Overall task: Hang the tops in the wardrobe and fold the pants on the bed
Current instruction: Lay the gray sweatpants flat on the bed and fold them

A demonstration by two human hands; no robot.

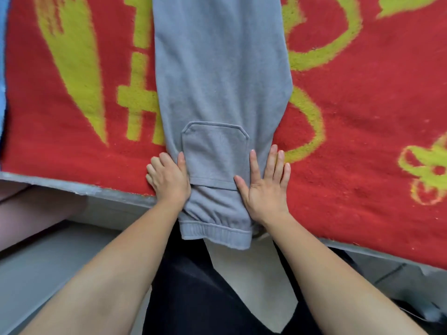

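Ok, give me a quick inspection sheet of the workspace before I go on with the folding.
Surface: red blanket with yellow pattern, covering the bed.
Job's things: grey pants lie flat lengthwise, pocket up, waistband hanging over the bed's edge; no tops seen.
Clutter: blue cloth at the far left edge.
Hands: right hand flat on the pants, fingers straight; left hand at their left edge, thumb on the fabric, grip unclear.
Cables: nothing seen.
Surroundings: grey floor below the bed.
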